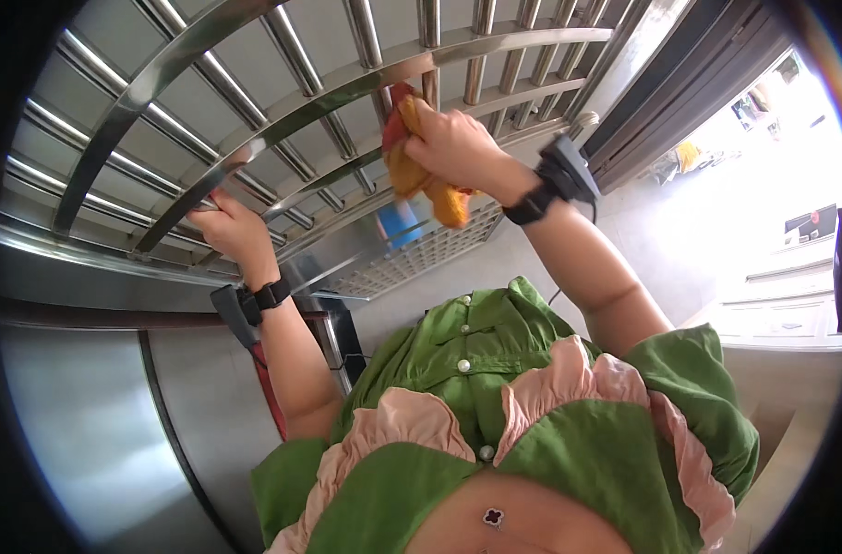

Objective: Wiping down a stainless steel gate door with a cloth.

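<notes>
A metal grille (289, 118) of shiny round bars, crossed by flat bands, spans the upper left and top of the view. My left hand (235, 232) grips one of its bars near the lower left edge, the fingertips partly hidden behind the metal. In my right hand (455, 149) is a crumpled yellow and red cloth (410, 166), held up against a bar near the middle of the grille. Part of the cloth hangs below my fingers. Both wrists carry black straps with a dark device.
Below the grille are a blue object (399, 225) and a perforated metal rack (428, 253). A shiny metal-faced panel (82, 415) stands at lower left. At right are a dark door frame (698, 76) and a white drawer cabinet (788, 322) in a bright room.
</notes>
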Demonstrator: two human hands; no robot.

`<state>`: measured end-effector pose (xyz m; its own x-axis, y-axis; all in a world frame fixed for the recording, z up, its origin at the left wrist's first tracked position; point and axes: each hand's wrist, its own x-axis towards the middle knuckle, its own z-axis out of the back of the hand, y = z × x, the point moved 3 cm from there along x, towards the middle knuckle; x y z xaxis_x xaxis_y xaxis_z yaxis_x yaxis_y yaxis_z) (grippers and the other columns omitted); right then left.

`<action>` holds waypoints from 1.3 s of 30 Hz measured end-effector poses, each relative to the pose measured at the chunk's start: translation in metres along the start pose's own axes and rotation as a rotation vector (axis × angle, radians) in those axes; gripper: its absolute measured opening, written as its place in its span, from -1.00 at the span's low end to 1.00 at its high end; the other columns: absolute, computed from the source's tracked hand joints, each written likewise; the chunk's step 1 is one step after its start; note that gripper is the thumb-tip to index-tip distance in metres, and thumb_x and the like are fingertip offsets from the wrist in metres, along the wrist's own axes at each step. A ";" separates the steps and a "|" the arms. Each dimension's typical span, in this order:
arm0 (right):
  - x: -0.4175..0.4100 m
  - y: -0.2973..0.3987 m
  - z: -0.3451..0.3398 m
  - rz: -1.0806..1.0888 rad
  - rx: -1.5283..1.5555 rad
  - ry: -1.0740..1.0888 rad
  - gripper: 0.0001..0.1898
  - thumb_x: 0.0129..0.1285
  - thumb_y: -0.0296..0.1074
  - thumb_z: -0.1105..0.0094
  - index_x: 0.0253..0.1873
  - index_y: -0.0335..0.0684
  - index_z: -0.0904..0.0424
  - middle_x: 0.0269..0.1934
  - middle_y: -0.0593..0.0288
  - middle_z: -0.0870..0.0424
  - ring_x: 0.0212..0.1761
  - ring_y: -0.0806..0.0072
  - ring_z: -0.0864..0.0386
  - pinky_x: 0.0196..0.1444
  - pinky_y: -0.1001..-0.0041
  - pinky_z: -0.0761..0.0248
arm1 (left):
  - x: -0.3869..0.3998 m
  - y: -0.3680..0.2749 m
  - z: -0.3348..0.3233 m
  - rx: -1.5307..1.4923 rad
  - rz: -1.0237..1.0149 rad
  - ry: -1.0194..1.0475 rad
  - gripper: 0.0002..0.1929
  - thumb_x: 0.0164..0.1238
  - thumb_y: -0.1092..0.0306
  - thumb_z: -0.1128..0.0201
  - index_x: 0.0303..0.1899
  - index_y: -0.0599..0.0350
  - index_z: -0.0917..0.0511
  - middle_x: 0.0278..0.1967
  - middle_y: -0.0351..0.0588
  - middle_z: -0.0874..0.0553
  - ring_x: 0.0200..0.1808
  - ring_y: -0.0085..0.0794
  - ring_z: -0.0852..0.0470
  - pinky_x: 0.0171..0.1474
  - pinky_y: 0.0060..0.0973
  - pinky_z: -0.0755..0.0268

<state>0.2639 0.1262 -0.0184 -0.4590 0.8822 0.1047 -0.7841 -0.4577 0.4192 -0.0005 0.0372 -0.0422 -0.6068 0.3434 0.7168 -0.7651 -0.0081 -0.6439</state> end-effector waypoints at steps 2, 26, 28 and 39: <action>0.008 0.000 0.003 0.021 0.006 -0.018 -0.62 0.12 -0.17 0.04 -0.10 -0.38 -0.37 -0.36 -0.24 -0.57 -0.24 -0.11 -0.54 -0.14 0.16 -0.42 | 0.002 0.003 -0.002 -0.025 0.037 0.020 -0.70 0.36 0.37 0.00 -0.05 0.43 -0.24 -0.16 0.31 -0.54 -0.15 0.09 -0.57 -0.16 -0.17 -0.39; -0.065 -0.095 -0.055 -0.274 0.469 0.100 -0.62 0.07 -0.25 0.01 -0.01 -0.29 -0.44 -0.50 -0.17 -0.56 -0.36 -0.04 -0.56 -0.32 0.19 -0.43 | 0.002 -0.003 -0.001 0.060 -0.044 -0.026 -0.68 0.37 0.34 0.00 -0.08 0.50 -0.25 -0.21 0.39 -0.52 -0.15 0.16 -0.53 -0.16 -0.14 -0.34; -0.076 -0.050 -0.028 -0.110 0.867 0.005 -0.66 0.06 -0.23 -0.01 -0.13 -0.34 -0.50 -0.48 -0.16 -0.57 -0.36 -0.03 -0.57 -0.31 0.22 -0.44 | 0.000 0.000 0.001 0.011 -0.036 -0.034 -0.67 0.37 0.33 0.01 -0.08 0.50 -0.25 -0.21 0.39 -0.52 -0.15 0.17 -0.53 -0.16 -0.14 -0.34; 0.007 0.034 -0.037 0.025 0.226 0.040 -0.56 0.09 -0.32 0.00 0.03 -0.50 -0.32 -0.41 -0.11 -0.61 -0.36 0.07 -0.60 -0.21 0.34 -0.47 | 0.001 0.002 -0.001 -0.016 -0.090 -0.018 -0.68 0.37 0.30 0.00 -0.11 0.48 -0.27 -0.25 0.36 -0.54 -0.19 0.18 -0.55 -0.22 -0.16 -0.35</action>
<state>0.2184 0.1127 -0.0368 -0.4969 0.8638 0.0832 -0.6606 -0.4387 0.6092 -0.0026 0.0380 -0.0432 -0.5402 0.3247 0.7764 -0.8130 0.0368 -0.5811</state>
